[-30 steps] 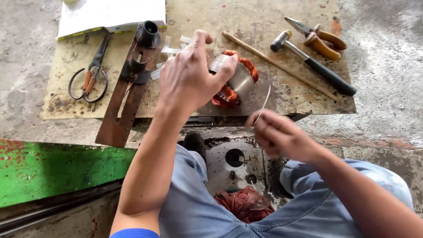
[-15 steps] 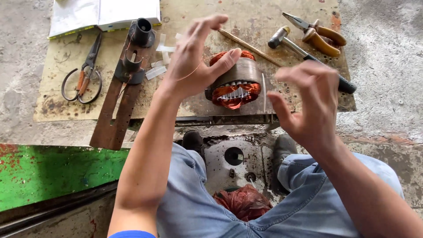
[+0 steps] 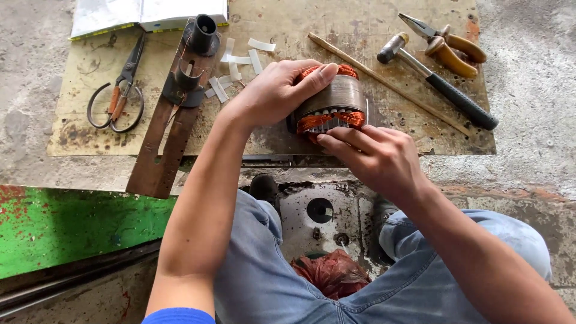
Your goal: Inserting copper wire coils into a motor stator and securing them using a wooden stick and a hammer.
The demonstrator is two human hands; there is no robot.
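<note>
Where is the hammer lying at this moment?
In the head view the hammer lies at the upper right of the worn board, just below the pliers and beside the thin wooden stick, right of the stator.

One hammer – one scissors

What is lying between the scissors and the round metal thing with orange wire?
In the head view, a long rusty metal bar and some small white strips lie between the scissors and the wire-wound metal ring.
</note>
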